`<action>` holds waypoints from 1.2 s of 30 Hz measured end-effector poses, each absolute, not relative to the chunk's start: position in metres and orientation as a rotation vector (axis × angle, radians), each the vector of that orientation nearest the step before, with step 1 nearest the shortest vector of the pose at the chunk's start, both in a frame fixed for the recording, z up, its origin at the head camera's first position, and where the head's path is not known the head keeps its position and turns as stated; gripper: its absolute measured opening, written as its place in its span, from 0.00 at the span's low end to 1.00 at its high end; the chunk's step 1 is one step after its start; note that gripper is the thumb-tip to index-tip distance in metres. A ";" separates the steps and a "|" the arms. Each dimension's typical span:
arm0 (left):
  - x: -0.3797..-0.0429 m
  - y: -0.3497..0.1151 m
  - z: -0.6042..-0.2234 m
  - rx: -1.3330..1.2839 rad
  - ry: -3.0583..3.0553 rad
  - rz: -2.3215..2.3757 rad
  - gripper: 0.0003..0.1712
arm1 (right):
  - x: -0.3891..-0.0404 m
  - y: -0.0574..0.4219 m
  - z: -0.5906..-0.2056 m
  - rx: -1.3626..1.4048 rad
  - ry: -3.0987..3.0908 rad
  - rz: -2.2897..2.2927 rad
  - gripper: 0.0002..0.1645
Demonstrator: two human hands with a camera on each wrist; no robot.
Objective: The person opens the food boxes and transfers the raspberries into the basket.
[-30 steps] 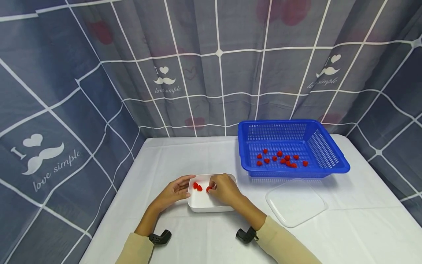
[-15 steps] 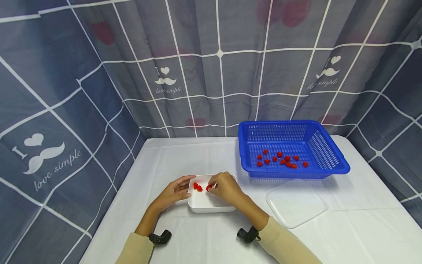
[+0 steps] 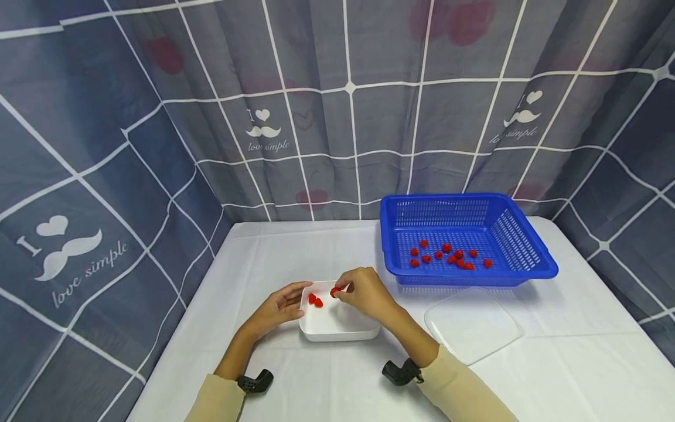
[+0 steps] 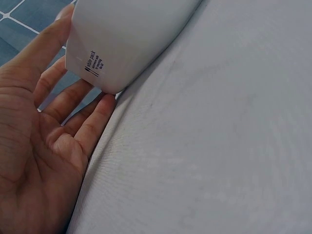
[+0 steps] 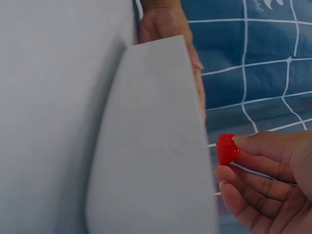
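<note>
A red raspberry point(image 5: 226, 149) is pinched between the thumb and fingers of my right hand point(image 3: 365, 293), over the far side of a shallow white box point(image 3: 337, 337). In the right wrist view its bumpy surface shows beside the box wall. Inside the box, two more raspberries point(image 3: 319, 302) lie near the left end. My left hand point(image 3: 275, 309) rests against the box's left end, fingers relaxed and spread. In the left wrist view its fingertips point(image 4: 108, 101) touch the outer wall, which bears small printed writing.
At the back right stands a blue plastic basket point(image 3: 471, 274) with several raspberries point(image 3: 446, 248) scattered on its floor. A clear lid point(image 3: 473, 325) lies flat on the white-clothed table point(image 3: 295, 246), right of the box. Patterned curtains point(image 3: 316, 129) hang behind and at both sides.
My right hand has lifted the raspberry up from the box floor and slightly away from me. The left hand, the box and its two other raspberries have stayed put.
</note>
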State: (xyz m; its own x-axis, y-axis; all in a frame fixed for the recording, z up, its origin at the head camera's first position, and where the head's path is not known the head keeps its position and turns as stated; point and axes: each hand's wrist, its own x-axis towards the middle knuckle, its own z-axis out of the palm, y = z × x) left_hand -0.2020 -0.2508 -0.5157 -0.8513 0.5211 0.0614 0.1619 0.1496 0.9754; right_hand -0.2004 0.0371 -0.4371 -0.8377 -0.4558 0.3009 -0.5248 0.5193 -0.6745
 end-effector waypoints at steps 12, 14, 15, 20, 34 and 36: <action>-0.203 -0.251 -0.515 0.638 2.144 1.761 0.36 | -0.195 0.053 -0.409 0.798 -2.561 1.359 0.05; -0.203 -0.251 -0.515 0.640 2.146 1.760 0.36 | -0.194 0.057 -0.404 0.791 -2.546 1.378 0.05; -0.203 -0.251 -0.515 0.638 2.144 1.761 0.36 | -0.194 0.059 -0.402 0.787 -2.540 1.385 0.05; -0.201 -0.251 -0.516 0.639 2.135 1.763 0.37 | -0.191 0.069 -0.390 0.728 -2.539 1.396 0.05; -0.201 -0.251 -0.517 0.648 2.125 1.779 0.37 | -0.196 0.096 -0.378 0.598 -2.479 1.439 0.04; -0.202 -0.251 -0.517 0.661 2.133 1.782 0.37 | -0.197 0.098 -0.377 0.581 -2.474 1.440 0.04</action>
State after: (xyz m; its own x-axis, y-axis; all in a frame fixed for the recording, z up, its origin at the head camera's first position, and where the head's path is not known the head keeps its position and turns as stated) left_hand -0.2020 -0.2513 -0.5170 -0.8549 0.5136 0.0731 0.1634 0.1328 0.9776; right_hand -0.1971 0.0985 -0.3766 -0.8976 -0.2252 0.3789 -0.4406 0.4417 -0.7815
